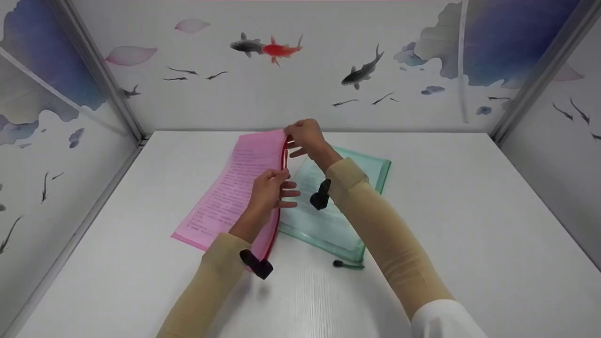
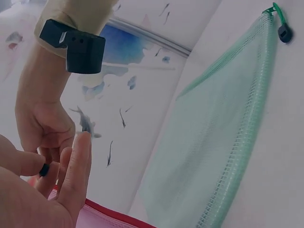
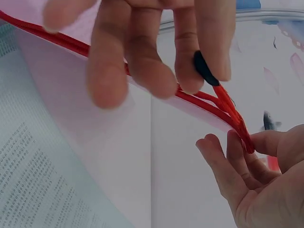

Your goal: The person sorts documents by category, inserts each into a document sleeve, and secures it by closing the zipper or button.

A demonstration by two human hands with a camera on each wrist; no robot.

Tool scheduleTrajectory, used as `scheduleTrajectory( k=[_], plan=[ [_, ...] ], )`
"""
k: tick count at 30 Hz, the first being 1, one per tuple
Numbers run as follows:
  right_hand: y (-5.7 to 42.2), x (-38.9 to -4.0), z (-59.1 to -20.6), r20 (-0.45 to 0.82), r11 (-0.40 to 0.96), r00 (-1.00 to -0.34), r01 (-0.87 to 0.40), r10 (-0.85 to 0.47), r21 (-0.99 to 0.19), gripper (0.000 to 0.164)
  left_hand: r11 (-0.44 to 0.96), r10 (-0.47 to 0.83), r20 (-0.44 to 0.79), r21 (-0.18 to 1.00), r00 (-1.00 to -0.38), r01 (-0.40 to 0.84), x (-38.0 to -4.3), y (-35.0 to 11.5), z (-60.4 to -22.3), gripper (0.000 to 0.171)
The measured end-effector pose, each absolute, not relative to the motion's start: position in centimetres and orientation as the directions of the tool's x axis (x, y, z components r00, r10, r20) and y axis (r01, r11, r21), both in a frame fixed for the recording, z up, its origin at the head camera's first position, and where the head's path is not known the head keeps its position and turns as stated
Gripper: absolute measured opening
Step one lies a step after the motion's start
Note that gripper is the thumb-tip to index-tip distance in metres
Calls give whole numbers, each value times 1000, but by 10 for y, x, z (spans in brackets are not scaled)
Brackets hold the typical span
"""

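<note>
A pink document bag [image 1: 230,188] with a red zipper edge is held up on its side, printed pages showing through. My left hand [image 1: 268,190] pinches the black zipper pull [image 3: 206,69] between thumb and finger, other fingers spread. From the pull, a red cord [image 3: 232,109] runs taut to the bag's top corner. At that far corner my right hand [image 1: 307,138] pinches the zipper's end; in the right wrist view the right hand [image 3: 266,175] shows at lower right. Under and beside the pink bag lies a green mesh document bag [image 1: 328,211].
The green bag's zipper pull [image 1: 347,265], dark-tipped on a green cord, lies at its near corner. All sits on a white table [image 1: 450,225]. White panels [image 1: 300,103] painted with fish stand behind and on both sides.
</note>
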State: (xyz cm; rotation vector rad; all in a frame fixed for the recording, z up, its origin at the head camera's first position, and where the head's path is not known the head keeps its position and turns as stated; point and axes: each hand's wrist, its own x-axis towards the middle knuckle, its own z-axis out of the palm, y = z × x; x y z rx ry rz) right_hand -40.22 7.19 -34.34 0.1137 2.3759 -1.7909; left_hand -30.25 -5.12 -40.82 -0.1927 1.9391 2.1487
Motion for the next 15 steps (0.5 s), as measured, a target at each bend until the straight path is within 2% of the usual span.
scheduleTrajectory(
  k=[5,15],
  plan=[
    [78,-407,-344,-178,254,-984,166,-24,-953,30,-54,119,-271,959,-955,-279,-290,-56,-414,25],
    [82,-409,-350,-189,118,-982,187,-5,-975,32,36,172,-306,952,-936,-305,-266,-70,-431,27]
  ],
)
